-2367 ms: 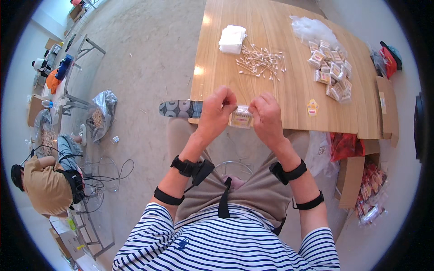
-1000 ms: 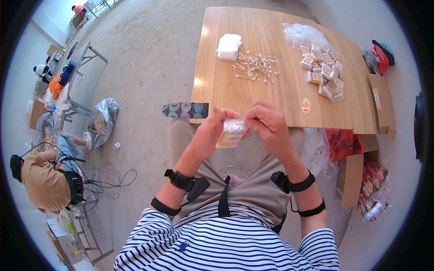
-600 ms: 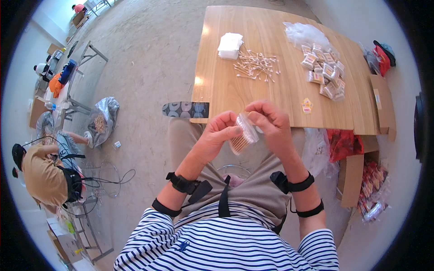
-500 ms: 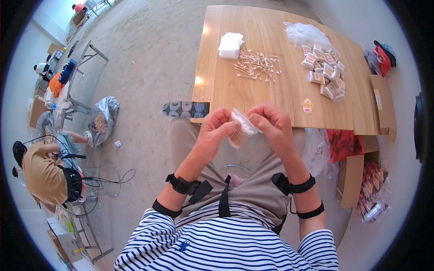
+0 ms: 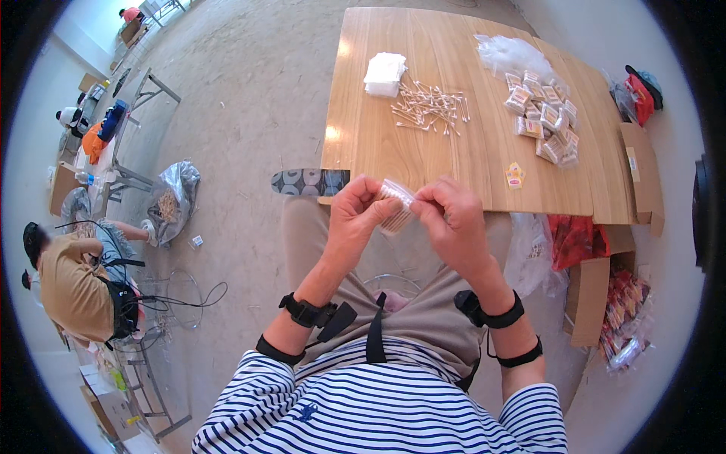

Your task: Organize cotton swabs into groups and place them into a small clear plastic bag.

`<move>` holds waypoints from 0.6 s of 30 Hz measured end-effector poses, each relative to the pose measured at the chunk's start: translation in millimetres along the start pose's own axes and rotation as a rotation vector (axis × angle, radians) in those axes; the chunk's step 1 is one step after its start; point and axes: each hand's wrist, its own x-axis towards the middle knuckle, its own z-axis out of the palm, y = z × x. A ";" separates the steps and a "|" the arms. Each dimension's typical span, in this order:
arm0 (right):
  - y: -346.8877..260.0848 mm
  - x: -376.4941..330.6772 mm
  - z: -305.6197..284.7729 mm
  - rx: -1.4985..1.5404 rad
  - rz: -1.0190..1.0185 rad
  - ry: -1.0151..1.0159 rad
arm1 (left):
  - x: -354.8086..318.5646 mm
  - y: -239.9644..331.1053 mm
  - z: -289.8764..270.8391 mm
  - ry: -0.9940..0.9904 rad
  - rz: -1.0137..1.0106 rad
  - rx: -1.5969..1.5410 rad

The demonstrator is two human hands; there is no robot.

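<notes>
Just off the table's near edge, a small clear bag of cotton swabs point(image 5: 396, 215) is held between my two hands. My left hand point(image 5: 357, 213) pinches its left side. The fingers of my right hand point(image 5: 452, 221) are pinched at its upper right edge. Loose cotton swabs point(image 5: 432, 108) lie scattered on the wooden table point(image 5: 469, 163) beyond. Next to them sits a stack of small white bags or sheets point(image 5: 385, 74). Filled swab packs point(image 5: 550, 113) are heaped to the right, and yellow printed cards point(image 5: 515, 175) lie nearer to me.
A pile of clear plastic bags point(image 5: 514, 57) rests at the table's far right. A patterned strip point(image 5: 310, 182) juts out left of the table. Open cardboard boxes point(image 5: 591, 303) and a red bag point(image 5: 571, 240) stand low at right. A seated person point(image 5: 76, 287) is at left.
The bag has been tilted and drawn up flatter between my hands, with its swabs now showing near the top. My right hand has shifted slightly left and down.
</notes>
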 end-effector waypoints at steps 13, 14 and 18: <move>6.3 5.8 -0.8 -0.108 -0.144 -0.040 | 19.0 52.0 6.3 -0.148 0.516 0.935; 6.6 6.1 -0.6 -0.129 -0.162 -0.049 | 19.6 52.9 6.6 -0.177 0.555 0.958; 4.3 7.1 -0.2 -0.134 -0.183 -0.051 | 21.8 56.6 10.7 -0.272 0.600 1.001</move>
